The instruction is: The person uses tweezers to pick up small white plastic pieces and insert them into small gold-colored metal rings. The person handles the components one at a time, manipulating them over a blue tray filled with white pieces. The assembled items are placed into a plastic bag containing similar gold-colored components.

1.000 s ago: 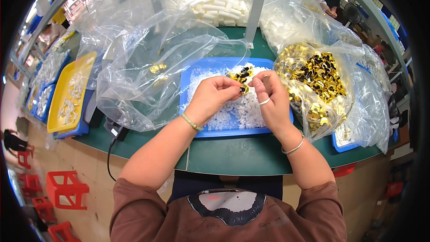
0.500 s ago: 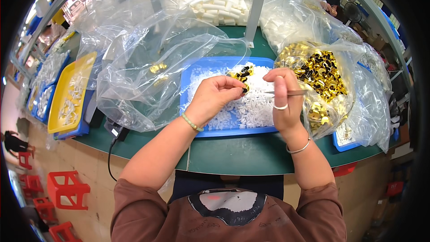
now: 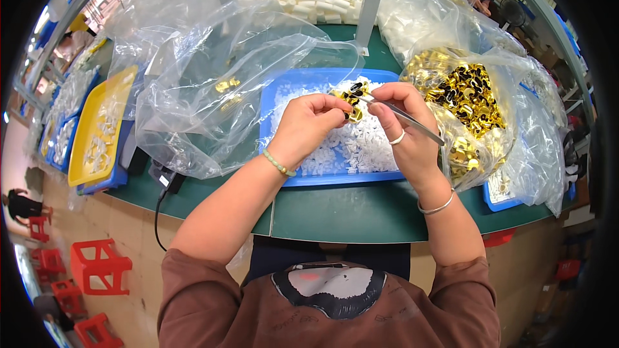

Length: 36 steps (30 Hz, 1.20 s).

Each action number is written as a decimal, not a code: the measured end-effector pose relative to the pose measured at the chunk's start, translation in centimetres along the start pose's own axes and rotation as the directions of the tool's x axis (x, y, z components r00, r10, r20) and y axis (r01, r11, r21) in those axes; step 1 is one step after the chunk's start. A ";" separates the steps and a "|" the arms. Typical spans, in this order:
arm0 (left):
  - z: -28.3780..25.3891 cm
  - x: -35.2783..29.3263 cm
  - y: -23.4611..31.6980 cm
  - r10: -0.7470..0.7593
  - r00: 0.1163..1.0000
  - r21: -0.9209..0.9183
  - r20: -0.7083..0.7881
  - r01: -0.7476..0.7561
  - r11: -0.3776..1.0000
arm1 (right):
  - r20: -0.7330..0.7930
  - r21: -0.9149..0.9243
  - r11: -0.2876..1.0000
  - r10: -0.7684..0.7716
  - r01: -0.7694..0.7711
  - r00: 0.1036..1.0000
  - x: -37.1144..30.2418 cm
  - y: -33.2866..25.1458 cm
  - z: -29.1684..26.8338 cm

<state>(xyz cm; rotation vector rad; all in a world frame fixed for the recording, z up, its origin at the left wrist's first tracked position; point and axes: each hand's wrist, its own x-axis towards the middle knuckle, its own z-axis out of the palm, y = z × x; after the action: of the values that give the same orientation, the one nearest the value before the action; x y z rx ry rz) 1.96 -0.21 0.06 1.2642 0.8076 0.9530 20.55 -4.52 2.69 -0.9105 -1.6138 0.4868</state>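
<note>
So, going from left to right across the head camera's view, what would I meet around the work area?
Yellow tray, black corded box, left hand, right hand holding metal tweezers, clear bag of shiny gold pieces.

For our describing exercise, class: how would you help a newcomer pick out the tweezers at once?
On the green table, find the blue tray of small white pieces. Over its right side, the right hand holds the tweezers. They are the long, straight, silvery tool, unlike the round bracelet on that wrist.
</note>
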 end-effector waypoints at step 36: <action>-0.1 0.1 -0.6 0.059 0.998 -0.002 -0.008 -0.059 0.998 | 0.099 -0.268 0.950 -0.138 0.160 0.985 -0.1 0.2 0.7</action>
<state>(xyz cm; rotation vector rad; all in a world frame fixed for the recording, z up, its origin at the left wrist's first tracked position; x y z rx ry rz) 1.99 -0.05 -0.53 1.2885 0.7788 1.0063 19.96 -4.34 2.28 -0.9742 -1.8387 0.1967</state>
